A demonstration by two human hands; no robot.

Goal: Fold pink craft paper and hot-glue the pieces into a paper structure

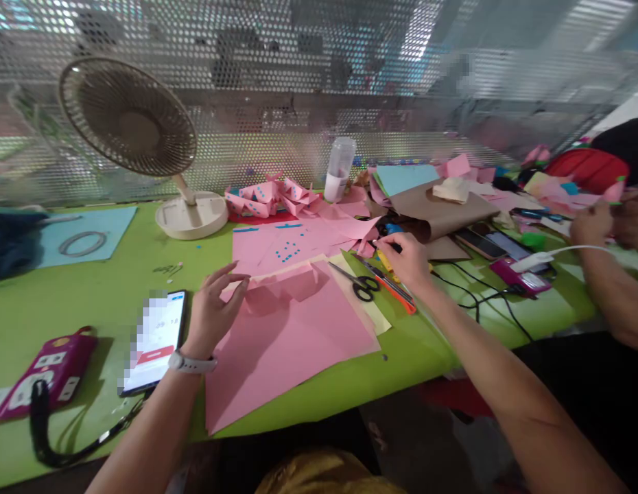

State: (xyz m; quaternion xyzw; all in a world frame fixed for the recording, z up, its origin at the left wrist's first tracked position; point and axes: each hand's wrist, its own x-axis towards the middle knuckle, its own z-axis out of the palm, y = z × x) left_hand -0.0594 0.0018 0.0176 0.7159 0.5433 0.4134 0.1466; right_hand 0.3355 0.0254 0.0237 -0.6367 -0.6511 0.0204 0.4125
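My left hand (216, 305) hovers at the left edge of a pink paper sheet (293, 350), its fingers stretched out and nothing visible in them. Near its fingertips, a folded pink paper piece (285, 293) lies on the sheet. Farther right, my right hand (409, 261) is closed in a pinch above a yellow-handled tool (385, 263); whatever is between the fingertips is too small to name. Between the hands lie black-handled scissors (363, 287) and, beside them, an orange utility knife (398, 293). Pink paper with blue dots (288, 252) lies behind the sheet.
A phone (159, 339) and purple power strip (54, 370) lie left, below a fan (193, 216). Folded pink paper shapes (270, 197) and a clear bottle (340, 170) stand behind. Brown paper (432, 209), cables (476, 295) and another person's hand (591, 226) are right.
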